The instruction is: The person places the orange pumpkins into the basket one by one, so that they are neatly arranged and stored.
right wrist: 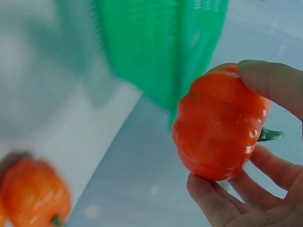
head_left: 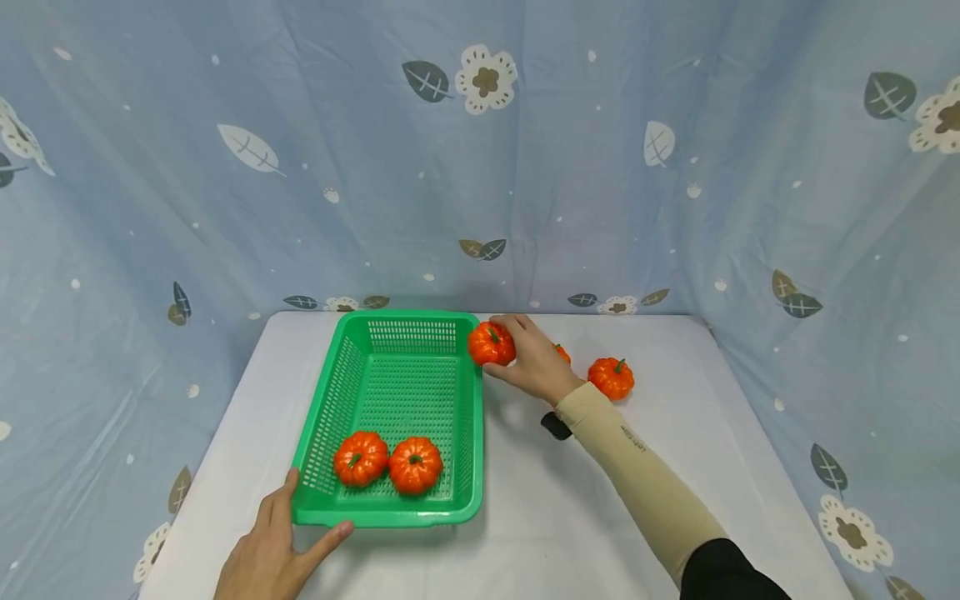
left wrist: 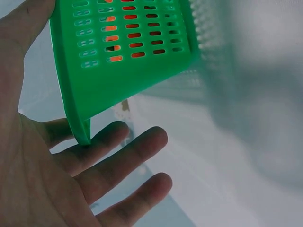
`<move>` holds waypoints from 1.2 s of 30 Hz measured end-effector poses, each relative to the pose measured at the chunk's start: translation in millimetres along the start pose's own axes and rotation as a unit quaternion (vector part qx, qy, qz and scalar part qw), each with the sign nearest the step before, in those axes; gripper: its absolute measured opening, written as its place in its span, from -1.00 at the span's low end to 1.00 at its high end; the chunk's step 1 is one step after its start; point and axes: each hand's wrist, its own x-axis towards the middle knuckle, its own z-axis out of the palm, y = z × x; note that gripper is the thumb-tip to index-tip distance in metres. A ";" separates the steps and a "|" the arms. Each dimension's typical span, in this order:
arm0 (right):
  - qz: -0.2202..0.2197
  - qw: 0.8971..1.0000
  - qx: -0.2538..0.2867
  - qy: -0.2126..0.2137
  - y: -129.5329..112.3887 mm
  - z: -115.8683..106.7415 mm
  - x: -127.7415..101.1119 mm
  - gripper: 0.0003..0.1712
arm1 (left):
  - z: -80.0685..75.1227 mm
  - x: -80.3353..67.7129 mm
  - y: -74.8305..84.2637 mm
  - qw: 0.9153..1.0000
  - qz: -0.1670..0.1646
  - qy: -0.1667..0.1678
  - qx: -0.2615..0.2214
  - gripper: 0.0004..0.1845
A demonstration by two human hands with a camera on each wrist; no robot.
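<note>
Hands: my right hand (head_left: 534, 360) grips pumpkin (head_left: 491, 344) at basket (head_left: 471, 433) far rim; left hand (head_left: 273, 550) flat, fingers straight, bracing near corner. Risk I see: pumpkin clips rim, rolls onto tabletop (head_left: 570, 500).

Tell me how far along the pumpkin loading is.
Two pumpkins already lie in the green basket. The right hand grips a third pumpkin at the basket's far corner; the left hand rests against the near corner. Two more sit on the table.

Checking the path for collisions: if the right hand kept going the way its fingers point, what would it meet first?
Probably the green basket: the right hand, gripping a small pumpkin, points left at its right wall, though height is unclear.
</note>
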 end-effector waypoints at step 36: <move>-0.018 0.990 0.062 -0.124 -106.9 121.5 40.0 -0.15 | 0.1 1.2 2.4 1.000 -0.011 -0.009 0.009 0.39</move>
